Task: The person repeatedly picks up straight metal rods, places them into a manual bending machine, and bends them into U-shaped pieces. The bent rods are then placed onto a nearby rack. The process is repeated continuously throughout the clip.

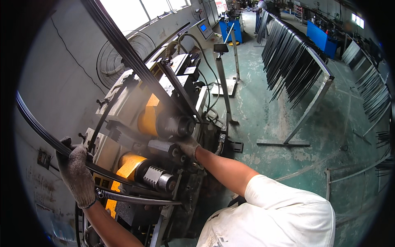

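My left hand (pixel 77 173), in a grey knit glove, is closed around a bundle of long thin black bars (pixel 38 126). The bundle bends in from the left edge and runs down toward the machine's lower shaft. My right hand (pixel 188 147), also gloved, reaches in beside a dark metal block (pixel 163 148), just below the upper dark roller (pixel 177 124); its fingers are hidden there. A toothed metal piece (pixel 154 176) sits on the lower shaft, next to a yellow guard (pixel 131 164). Another bundle of dark bars (pixel 127 49) slants down to the upper roller.
A coil spring (pixel 140 200) lies across the machine front. Beyond stand a wire fan (pixel 123 57), a control box with a blue screen (pixel 203 31) and a metal post (pixel 224 86). On the right, a rack (pixel 314 59) holds many hanging black bars. A person (pixel 260 16) stands far back.
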{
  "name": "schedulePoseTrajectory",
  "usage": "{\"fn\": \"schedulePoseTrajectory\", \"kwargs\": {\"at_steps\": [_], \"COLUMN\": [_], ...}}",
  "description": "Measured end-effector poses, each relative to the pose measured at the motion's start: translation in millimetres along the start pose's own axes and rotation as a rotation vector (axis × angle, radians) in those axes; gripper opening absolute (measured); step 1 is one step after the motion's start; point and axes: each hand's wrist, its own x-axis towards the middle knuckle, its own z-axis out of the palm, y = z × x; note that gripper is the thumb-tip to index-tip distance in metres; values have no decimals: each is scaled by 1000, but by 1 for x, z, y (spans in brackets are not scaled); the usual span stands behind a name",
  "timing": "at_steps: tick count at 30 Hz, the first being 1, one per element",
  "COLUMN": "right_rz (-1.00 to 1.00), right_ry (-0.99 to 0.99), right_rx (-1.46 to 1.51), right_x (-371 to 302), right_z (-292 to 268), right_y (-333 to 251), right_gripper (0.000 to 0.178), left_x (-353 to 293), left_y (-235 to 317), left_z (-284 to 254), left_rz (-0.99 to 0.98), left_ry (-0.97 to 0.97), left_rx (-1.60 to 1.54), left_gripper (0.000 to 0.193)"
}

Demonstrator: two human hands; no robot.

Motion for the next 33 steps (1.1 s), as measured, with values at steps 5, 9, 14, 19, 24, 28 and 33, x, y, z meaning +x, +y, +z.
{"fn": "schedulePoseTrajectory", "kwargs": {"at_steps": [5, 9, 14, 19, 24, 28, 33], "right_rz": [36, 24, 23, -21, -11, 52, -49], "right_ry": [-2, -15, 9, 1, -14, -29, -61], "right_rx": [-5, 11, -27, -91, -24, -229, -387], "right_x": [0, 8, 8, 2, -6, 4, 25], "right_z": [0, -4, -4, -3, 3, -11, -26], "right_y": [2, 14, 12, 0, -8, 22, 85], "right_gripper": [39, 41, 45, 43, 39, 33, 30], "left_x": [0, 1, -2, 1, 1, -5, -12], "left_y": [-6, -5, 3, 2, -7, 8, 18], "left_z": [-3, -1, 2, 2, -14, -20, -30], "left_rz": [28, 15, -10, -56, -127, -131, -220], "left_ry": [-17, -24, -16, 20, 51, 9, -110], "left_rx": [-13, -53, -39, -49, -96, -138, -85], "left_gripper": [46, 46, 44, 44, 48, 53, 57]}}
